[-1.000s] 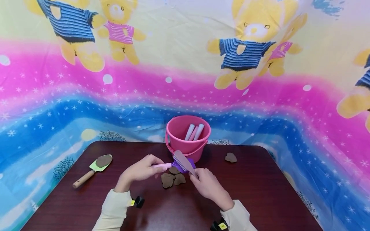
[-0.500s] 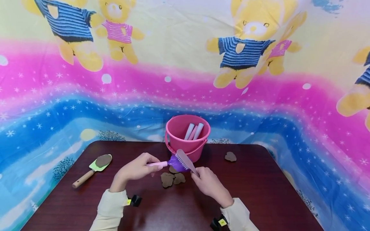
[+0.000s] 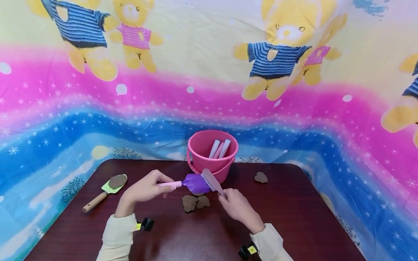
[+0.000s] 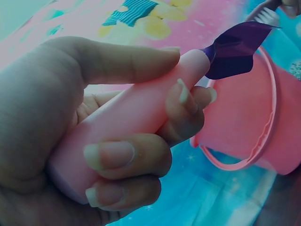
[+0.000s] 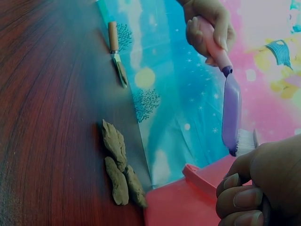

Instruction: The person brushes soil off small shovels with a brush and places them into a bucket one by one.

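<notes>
In the head view my left hand (image 3: pixel 147 186) grips the pink handle of a small trowel (image 3: pixel 195 183) with a purple blade. The fingers wrap round the handle (image 4: pixel 127 110) in the left wrist view. My right hand (image 3: pixel 238 206) holds a mauve brush (image 3: pixel 213 181), its white bristles (image 5: pixel 245 142) against the blade near the tip. Both tools are raised above the table, in front of the pink bucket. Just below the blade, several brown clay-like lumps (image 3: pixel 189 203) lie together on the table, one partly hidden by it.
The pink bucket (image 3: pixel 209 165) at the back holds white and pink handles. On the left lies a green trowel (image 3: pixel 106 188) with a wooden handle and a brown lump on its blade. Another brown lump (image 3: pixel 261 177) sits right of the bucket. A printed cloth hangs behind the table (image 3: pixel 294 217).
My left hand has drawn the trowel leftward, so more of its purple blade shows. The brush has shifted slightly right and now meets the blade near its tip.
</notes>
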`<state>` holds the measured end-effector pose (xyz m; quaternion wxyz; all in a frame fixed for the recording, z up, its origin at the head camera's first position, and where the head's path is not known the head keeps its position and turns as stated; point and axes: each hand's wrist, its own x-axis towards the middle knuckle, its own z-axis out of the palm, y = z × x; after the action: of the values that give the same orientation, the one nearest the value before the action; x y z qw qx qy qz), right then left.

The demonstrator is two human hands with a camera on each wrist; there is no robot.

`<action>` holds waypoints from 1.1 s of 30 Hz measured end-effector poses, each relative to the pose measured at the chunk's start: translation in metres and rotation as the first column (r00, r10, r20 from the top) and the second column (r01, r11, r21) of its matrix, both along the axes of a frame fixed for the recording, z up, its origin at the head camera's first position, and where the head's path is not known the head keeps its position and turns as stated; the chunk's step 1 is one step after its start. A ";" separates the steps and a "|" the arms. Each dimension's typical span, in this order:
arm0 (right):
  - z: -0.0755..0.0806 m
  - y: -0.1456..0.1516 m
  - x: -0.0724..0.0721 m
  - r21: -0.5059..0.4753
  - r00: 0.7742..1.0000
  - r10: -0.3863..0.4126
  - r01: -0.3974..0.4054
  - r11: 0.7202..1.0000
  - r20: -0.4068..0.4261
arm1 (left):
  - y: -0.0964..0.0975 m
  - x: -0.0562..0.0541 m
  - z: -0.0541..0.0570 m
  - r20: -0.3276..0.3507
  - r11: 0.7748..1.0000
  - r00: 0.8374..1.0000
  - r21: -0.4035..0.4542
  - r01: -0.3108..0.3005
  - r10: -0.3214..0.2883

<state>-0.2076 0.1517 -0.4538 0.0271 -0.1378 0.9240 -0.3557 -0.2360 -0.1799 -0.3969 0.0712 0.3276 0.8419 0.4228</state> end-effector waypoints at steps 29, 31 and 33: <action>0.002 0.022 -0.008 0.075 0.998 0.035 -0.038 0.996 0.046 | -0.022 -0.007 0.000 -0.095 0.964 0.977 0.207 -0.166 0.189; 0.002 0.023 -0.008 0.081 0.997 0.046 -0.050 0.995 0.055 | -0.017 -0.012 0.001 -0.106 0.958 0.972 0.220 -0.184 0.211; 0.003 0.023 -0.009 0.080 0.997 0.054 -0.059 0.995 0.058 | -0.012 -0.017 0.003 -0.112 0.952 0.965 0.223 -0.209 0.238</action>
<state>-0.2163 0.1748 -0.4506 0.0685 -0.1527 0.9324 -0.3204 -0.2528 -0.1918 -0.3936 -0.0704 0.2639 0.8273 0.4909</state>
